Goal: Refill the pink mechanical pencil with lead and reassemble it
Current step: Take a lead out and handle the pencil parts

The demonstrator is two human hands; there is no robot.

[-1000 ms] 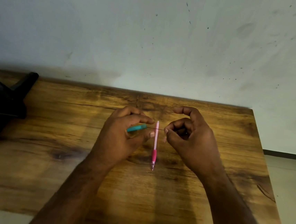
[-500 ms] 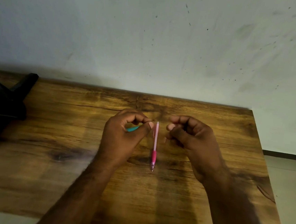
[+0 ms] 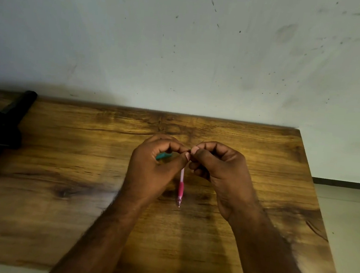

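Observation:
The pink mechanical pencil (image 3: 180,187) lies on the wooden table (image 3: 79,214), tip toward me, its upper end hidden behind my fingers. My left hand (image 3: 156,169) grips a teal lead case (image 3: 163,155) between thumb and fingers. My right hand (image 3: 217,168) has thumb and forefinger pinched together right against the left fingertips, above the pencil. A thin dark lead (image 3: 200,142) seems to poke out above the right forefinger. Both hands hover over the table's middle.
A black stand (image 3: 4,123) with a metal bar sits at the table's left edge. A pale scuffed wall (image 3: 183,48) rises behind the table. The table's right edge borders a light floor (image 3: 347,214).
The hands, apart half a second ago, have come together so their fingertips meet. Both have drifted slightly upward over the pencil's top end. The pencil has stayed put.

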